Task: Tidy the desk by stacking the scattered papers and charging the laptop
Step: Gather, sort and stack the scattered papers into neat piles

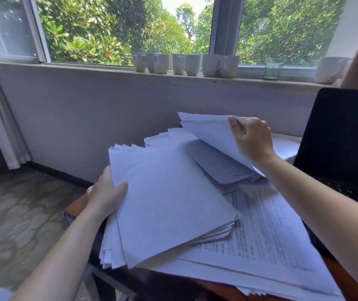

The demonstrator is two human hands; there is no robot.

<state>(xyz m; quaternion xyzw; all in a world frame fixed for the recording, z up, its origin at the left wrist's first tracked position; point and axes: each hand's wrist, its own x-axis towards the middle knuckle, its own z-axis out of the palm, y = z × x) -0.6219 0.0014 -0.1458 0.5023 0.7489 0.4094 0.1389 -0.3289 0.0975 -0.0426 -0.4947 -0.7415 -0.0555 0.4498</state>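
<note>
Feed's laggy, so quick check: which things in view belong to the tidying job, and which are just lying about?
Job: paper stack, gripped by left hand; lifted sheets, pinched by right hand; printed sheets underneath; laptop.
Lying about: white mugs; green glass; both on the windowsill.

Bright daylight through the window (pixel 117 29) — blurred, bowed edges, soft shadows.

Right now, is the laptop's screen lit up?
No, the open laptop beside the papers shows only a dark, blank screen.
</note>
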